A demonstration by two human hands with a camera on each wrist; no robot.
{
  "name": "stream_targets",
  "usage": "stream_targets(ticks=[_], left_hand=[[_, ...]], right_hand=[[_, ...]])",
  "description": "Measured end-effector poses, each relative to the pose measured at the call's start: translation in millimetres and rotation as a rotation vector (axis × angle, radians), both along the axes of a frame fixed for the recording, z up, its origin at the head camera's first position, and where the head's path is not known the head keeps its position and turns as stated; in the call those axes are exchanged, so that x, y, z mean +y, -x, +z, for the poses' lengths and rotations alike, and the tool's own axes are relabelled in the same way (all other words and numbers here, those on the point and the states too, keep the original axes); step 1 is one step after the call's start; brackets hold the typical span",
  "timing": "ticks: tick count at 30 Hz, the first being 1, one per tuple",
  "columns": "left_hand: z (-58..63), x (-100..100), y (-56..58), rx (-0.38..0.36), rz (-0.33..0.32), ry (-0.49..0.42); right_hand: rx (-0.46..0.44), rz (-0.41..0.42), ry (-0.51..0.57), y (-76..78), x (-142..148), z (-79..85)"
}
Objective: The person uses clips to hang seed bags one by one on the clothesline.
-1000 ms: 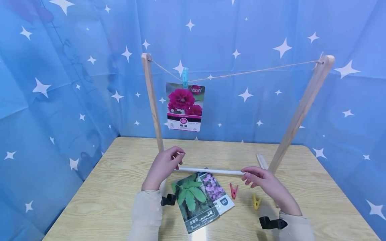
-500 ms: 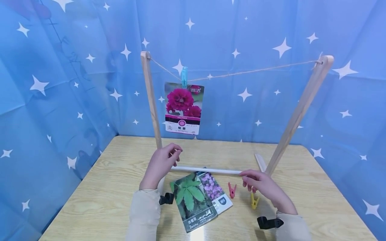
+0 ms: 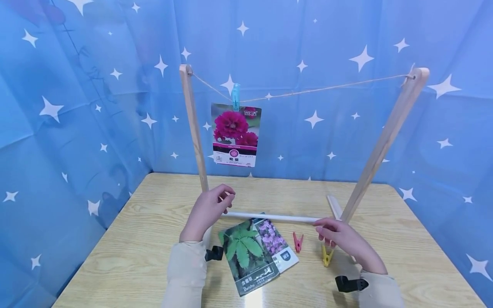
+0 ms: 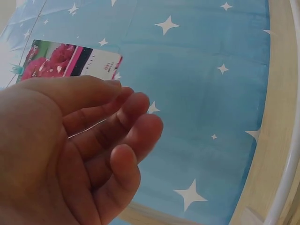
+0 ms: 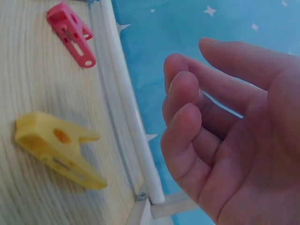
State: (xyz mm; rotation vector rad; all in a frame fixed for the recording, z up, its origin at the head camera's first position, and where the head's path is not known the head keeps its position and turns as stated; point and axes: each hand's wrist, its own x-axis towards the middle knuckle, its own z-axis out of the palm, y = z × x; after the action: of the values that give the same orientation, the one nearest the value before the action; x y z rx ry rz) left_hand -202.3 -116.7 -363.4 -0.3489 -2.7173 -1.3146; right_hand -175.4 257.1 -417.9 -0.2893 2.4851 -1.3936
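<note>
A seed packet with magenta flowers [image 3: 233, 134] hangs from a string [image 3: 308, 90], held by a light blue clothespin [image 3: 236, 97]. My left hand [image 3: 208, 209] hovers below the packet with loosely curled fingers and nothing in them; its bare palm shows in the left wrist view. My right hand [image 3: 344, 241], also holding nothing, floats over the yellow clothespin [image 3: 327, 256], its fingers loosely bent. Left of that lies a pink clothespin [image 3: 298, 242]. Between my hands on the table, a green-leaf seed packet [image 3: 246, 256] partly covers a purple-flower packet [image 3: 273, 241].
The string is tied between a left wooden post [image 3: 195, 137] and a right wooden post [image 3: 385, 145]. A white rod [image 3: 273, 217] joins the posts low down, behind the packets. Behind the wooden table [image 3: 127, 239] hangs a blue starry cloth [image 3: 292, 141].
My right hand has shifted slightly right and lower, nearer the yellow clothespin. My left hand stays almost still. The hanging packet sways a little.
</note>
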Motion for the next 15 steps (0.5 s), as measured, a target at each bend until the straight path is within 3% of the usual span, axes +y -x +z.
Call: stream_targets(ticks=[6, 15], left_hand=[[-6.2, 2.2, 3.3, -0.055, -0.062, 0.097], [-22.3, 5.6, 9.5, -0.135, -0.104, 0.275]], right_hand=[[0.004, 0.006, -0.023, 0.1, 5.9, -3.6], [-0.077, 0.032, -0.016, -0.1, 13.0, -10.3]])
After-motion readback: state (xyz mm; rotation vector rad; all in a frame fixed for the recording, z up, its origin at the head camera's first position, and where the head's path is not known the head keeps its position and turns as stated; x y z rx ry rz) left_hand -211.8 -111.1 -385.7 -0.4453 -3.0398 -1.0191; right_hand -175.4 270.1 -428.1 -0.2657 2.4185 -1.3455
